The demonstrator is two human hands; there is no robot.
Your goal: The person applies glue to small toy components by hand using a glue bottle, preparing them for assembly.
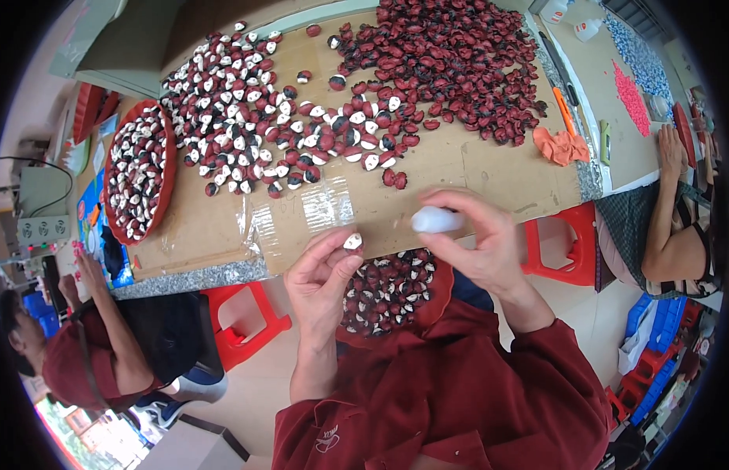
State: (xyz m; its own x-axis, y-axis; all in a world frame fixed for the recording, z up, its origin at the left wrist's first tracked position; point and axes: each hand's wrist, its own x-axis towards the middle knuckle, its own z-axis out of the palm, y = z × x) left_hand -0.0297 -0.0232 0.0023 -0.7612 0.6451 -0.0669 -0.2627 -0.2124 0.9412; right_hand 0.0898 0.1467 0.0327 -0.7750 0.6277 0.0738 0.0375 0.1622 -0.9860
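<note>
On the left part of the bench, one red tray is filled with dark-red, black and white pieces, overlapping too closely to count. To its right, a spread of loose two-tone pieces, likewise uncountable, covers the cardboard. Left hand: thumb and fingers pinched together on one piece, white area visible, near the front edge of the bench. The left sleeve bears one white emblem. One red bowl, below and between the hands, contains more two-tone pieces. Right hand: fingers and thumb curled around one white bottle, held apart from the pinched piece. Behind it lies one heap of dark-red pieces. Farther right are one orange-handled tool, one crumpled orange item, two bottles with red markings, one pink pile and one blue pile.
</note>
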